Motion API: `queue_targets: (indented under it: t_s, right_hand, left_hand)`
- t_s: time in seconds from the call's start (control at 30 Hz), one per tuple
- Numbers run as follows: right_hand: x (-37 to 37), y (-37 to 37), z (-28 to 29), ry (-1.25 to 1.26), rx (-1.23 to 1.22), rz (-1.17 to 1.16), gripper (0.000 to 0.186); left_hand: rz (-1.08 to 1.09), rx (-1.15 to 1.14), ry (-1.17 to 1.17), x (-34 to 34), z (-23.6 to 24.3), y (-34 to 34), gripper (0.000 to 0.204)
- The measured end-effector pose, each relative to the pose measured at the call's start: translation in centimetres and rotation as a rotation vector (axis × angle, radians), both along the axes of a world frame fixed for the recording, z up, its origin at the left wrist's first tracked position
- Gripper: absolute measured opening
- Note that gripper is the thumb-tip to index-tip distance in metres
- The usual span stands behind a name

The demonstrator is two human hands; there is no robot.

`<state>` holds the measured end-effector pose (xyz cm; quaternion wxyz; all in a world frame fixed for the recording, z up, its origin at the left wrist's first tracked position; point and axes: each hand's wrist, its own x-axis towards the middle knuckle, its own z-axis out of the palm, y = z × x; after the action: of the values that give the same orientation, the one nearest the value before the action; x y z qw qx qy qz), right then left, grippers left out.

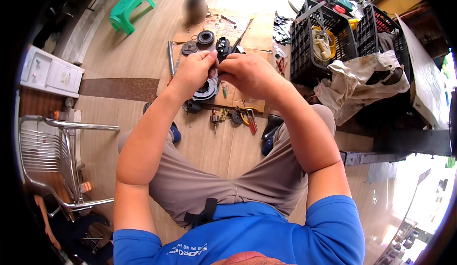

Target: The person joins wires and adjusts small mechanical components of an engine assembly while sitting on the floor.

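Observation:
My left hand and my right hand meet above a cardboard sheet, fingers pinched close together. Whatever small thing lies between the fingertips is too hidden to name. Just beneath them is a round metal motor part, partly covered by my left hand. Beyond the hands lie a black ring-shaped part, a grey disc and a black housing. Nearer to me are a motor armature with its shaft and red-handled tools.
Black plastic crates filled with parts stand at the right, beside a crumpled whitish cloth. At the far left is a green stool. A metal chair and a white cabinet stand left. A metal tube lies on the cardboard's left side.

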<state>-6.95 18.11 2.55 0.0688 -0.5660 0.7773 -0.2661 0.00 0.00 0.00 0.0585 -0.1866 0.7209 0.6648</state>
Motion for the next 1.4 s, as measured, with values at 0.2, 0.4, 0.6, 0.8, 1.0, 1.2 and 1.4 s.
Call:
queue_targets:
  t_s: [0.2, 0.4, 0.6, 0.8, 1.0, 1.2, 1.4]
  right_hand:
    - [-2.2, 0.9, -0.4, -0.001, -0.155, -0.129, 0.017]
    - [-2.5, 0.9, -0.4, 0.004, -0.151, -0.142, 0.017]
    - [-2.5, 1.0, -0.4, 0.063, -0.205, -0.147, 0.014]
    - [-2.9, 0.8, -1.2, 0.114, -0.079, -0.19, 0.02]
    - [-2.2, 0.8, -0.2, 0.054, -0.13, -0.261, 0.02]
    - [-2.1, 0.2, -0.7, -0.084, -0.298, -0.371, 0.015]
    - [0.0, -0.5, -0.9, -0.422, -0.492, -0.433, 0.014]
  left_hand:
    - [-0.22, 0.068, -0.071, 0.6, 0.9, 0.6, 0.034]
    - [-0.229, 0.072, -0.033, 0.8, 1.8, 1.2, 0.031]
    - [-0.306, -0.251, 0.108, 1.0, 0.9, 1.4, 0.022]
    - [-0.239, -0.701, 0.257, 0.8, 0.8, 2.8, 0.024]
    - [-0.121, -0.614, 0.285, 0.1, -0.4, 2.9, 0.027]
    - [0.023, -0.332, 0.328, -0.9, -0.3, 2.2, 0.026]
    - [0.086, 0.398, 0.258, -1.2, 0.8, 1.5, 0.023]
